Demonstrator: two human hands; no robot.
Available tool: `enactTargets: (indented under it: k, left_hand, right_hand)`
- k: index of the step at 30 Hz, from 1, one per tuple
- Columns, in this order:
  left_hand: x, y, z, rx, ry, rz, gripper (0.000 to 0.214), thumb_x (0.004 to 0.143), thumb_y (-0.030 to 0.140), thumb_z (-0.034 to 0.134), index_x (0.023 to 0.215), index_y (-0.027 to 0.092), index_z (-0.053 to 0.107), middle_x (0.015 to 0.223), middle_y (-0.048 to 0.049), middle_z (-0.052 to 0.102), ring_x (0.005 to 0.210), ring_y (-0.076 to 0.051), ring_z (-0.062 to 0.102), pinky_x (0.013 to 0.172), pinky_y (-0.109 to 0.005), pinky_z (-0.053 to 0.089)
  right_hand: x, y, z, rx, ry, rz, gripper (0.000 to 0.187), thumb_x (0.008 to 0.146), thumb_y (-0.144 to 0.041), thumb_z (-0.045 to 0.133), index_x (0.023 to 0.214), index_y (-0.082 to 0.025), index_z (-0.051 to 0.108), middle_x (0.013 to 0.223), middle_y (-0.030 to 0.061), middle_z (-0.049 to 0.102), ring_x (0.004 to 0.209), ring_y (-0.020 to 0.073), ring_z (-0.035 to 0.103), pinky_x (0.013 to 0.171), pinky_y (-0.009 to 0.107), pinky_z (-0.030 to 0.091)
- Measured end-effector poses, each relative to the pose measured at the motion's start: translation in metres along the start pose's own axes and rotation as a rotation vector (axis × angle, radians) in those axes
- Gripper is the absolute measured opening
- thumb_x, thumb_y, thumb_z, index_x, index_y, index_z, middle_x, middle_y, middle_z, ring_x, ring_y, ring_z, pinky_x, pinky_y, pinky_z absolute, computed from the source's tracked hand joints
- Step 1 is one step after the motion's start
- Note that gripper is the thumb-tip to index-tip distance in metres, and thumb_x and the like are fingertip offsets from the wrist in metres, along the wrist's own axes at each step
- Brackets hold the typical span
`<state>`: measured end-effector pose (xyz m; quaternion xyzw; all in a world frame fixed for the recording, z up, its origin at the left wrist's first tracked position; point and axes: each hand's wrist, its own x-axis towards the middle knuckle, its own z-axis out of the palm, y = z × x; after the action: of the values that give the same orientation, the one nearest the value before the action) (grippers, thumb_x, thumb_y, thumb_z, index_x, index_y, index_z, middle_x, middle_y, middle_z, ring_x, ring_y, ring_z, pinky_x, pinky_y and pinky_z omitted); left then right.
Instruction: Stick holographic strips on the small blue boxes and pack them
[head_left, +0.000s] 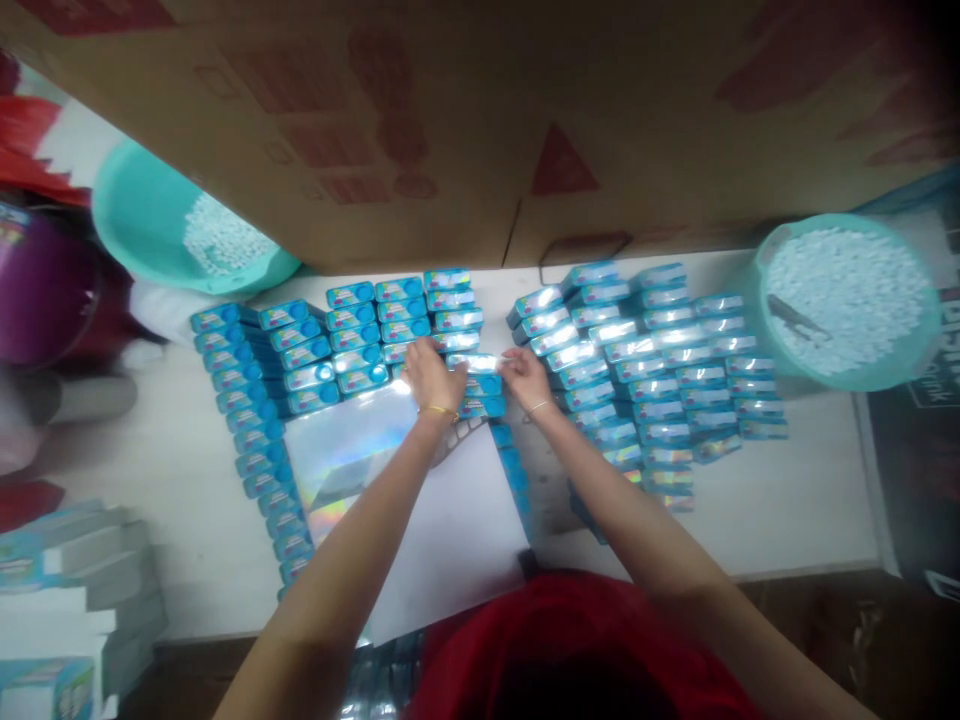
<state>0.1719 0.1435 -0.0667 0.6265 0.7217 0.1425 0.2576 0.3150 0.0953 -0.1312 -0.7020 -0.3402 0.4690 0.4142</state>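
Pinched a shiny strip (478,364) over central boxes (482,407) with the right hand (527,381); rested left hand (433,382) alongside, couldn't tell its grip. Looked partway done: saw strips (702,376) on right-side boxes (590,372), apparently none on left-side boxes (306,353).

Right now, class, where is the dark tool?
In the head view, the dark tool lies on the white pellets in the turquoise bowl at far right, just right of the blue boxes.

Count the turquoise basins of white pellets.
2: one turquoise basin at upper left, partly behind the cardboard box; another basin at far right. The box may hide more.
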Motion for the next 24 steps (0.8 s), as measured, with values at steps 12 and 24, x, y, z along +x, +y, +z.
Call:
enactTargets:
  k: [12,24]
  left_hand:
    - [0.012,0.002,0.003,-0.034,-0.009,-0.111,0.034,0.07,0.014,0.064,0.102,0.02,0.054,0.111,-0.0113,0.057,0.108,-0.03,0.053,0.09,-0.046,0.039]
    - [-0.067,-0.158,-0.148,0.268,-0.343,0.214,0.044,0.07,0.038,0.07,0.111,0.025,0.062,0.117,-0.0098,0.061,0.111,-0.03,0.053,0.094,-0.043,0.041]
  right_hand:
    - [0.009,0.002,-0.013,-0.195,-0.227,-0.159,0.017,0.076,-0.033,0.051,0.077,-0.019,0.061,0.073,0.0022,0.063,0.071,0.0173,0.057,0.072,0.03,0.046]
    - [-0.088,-0.099,0.01,-0.301,-0.286,-0.494,0.02,0.09,-0.035,0.05,0.096,-0.02,0.062,0.092,0.0055,0.059,0.077,0.0179,0.056,0.069,0.029,0.045]
